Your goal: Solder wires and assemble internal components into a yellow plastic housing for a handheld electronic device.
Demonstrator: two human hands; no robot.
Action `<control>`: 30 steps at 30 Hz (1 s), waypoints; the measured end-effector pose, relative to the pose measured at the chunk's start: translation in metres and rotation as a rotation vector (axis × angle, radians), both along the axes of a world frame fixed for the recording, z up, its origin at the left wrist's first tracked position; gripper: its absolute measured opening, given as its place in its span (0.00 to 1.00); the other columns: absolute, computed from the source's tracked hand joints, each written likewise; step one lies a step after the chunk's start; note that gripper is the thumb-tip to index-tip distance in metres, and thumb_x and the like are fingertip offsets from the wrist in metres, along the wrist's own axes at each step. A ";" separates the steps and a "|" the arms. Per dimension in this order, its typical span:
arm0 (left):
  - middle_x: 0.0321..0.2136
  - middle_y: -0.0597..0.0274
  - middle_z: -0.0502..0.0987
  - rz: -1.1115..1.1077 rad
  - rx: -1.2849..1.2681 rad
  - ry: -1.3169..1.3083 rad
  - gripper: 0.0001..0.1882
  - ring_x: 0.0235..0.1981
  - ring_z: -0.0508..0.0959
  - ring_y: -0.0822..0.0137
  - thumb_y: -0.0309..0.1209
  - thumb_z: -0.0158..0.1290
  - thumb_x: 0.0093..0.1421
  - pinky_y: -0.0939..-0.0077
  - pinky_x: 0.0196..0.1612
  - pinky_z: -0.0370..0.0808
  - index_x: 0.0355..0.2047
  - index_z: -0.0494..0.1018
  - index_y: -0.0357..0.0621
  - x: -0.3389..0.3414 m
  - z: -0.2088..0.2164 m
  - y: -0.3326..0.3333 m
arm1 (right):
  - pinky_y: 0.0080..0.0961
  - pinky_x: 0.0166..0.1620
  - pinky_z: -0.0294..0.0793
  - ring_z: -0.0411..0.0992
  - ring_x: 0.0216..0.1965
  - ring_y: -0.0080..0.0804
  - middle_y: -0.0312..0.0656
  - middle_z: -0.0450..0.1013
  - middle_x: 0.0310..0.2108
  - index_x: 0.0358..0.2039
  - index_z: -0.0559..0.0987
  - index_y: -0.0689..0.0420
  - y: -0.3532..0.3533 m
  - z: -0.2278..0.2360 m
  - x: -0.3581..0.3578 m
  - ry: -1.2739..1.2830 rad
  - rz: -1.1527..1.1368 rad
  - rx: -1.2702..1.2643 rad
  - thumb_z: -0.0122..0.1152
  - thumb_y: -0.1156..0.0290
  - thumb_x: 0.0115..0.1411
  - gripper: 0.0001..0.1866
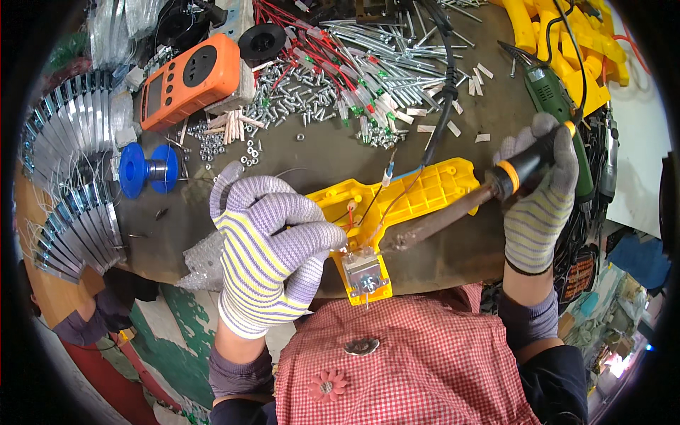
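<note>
My left hand (265, 244), in a striped glove, pinches beside a yellow plastic tool housing (432, 191). Whatever lies between its fingertips is too small to make out. The half-shell housing lies with its ribbed inside up, and thin wires run across it. At its near end sits a silvery metal part (363, 275), close to my left fingertips. My right hand (540, 205), also gloved, is wrapped round the black handle of a soldering iron (523, 166). The iron's brown, worn barrel slants down left over the housing's near side, its end close to the metal part.
A blue wire spool (149, 170) and an orange meter (190, 81) stand left. Behind lie piles of screws (297, 95) and red-wired parts (340, 57). A green power tool (556, 95) and yellow housings (584, 39) are far right. Fanned metal strips (74, 120) edge the left.
</note>
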State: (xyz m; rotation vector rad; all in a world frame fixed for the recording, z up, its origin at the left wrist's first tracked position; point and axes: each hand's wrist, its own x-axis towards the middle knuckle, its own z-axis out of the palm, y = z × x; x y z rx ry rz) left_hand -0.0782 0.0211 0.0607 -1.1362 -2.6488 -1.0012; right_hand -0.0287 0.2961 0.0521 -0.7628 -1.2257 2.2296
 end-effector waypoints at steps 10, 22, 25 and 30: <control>0.24 0.71 0.74 0.001 -0.066 0.036 0.02 0.33 0.74 0.61 0.34 0.60 0.43 0.49 0.59 0.61 0.20 0.78 0.56 -0.001 0.006 0.003 | 0.19 0.32 0.69 0.69 0.26 0.19 0.33 0.73 0.30 0.46 0.75 0.55 0.006 -0.013 0.012 -0.017 0.045 0.014 0.59 0.54 0.67 0.18; 0.23 0.73 0.74 0.041 -0.103 0.008 0.03 0.33 0.73 0.63 0.33 0.62 0.41 0.48 0.60 0.62 0.18 0.78 0.59 0.001 0.008 0.006 | 0.13 0.21 0.65 0.68 0.18 0.17 0.36 0.75 0.26 0.43 0.74 0.55 0.001 -0.006 0.006 -0.115 0.045 0.051 0.60 0.52 0.65 0.19; 0.23 0.74 0.74 0.040 -0.100 0.011 0.02 0.33 0.72 0.63 0.34 0.61 0.42 0.48 0.59 0.62 0.18 0.78 0.59 0.001 0.009 0.006 | 0.15 0.24 0.69 0.71 0.24 0.20 0.34 0.74 0.31 0.47 0.74 0.56 0.006 -0.012 0.010 -0.059 0.046 0.051 0.60 0.53 0.65 0.20; 0.23 0.74 0.74 0.025 -0.086 -0.005 0.02 0.32 0.72 0.63 0.36 0.60 0.44 0.46 0.58 0.62 0.19 0.78 0.59 0.000 0.007 0.005 | 0.18 0.30 0.75 0.74 0.28 0.22 0.34 0.76 0.35 0.51 0.74 0.56 0.001 -0.007 0.009 -0.100 -0.038 -0.008 0.62 0.55 0.66 0.21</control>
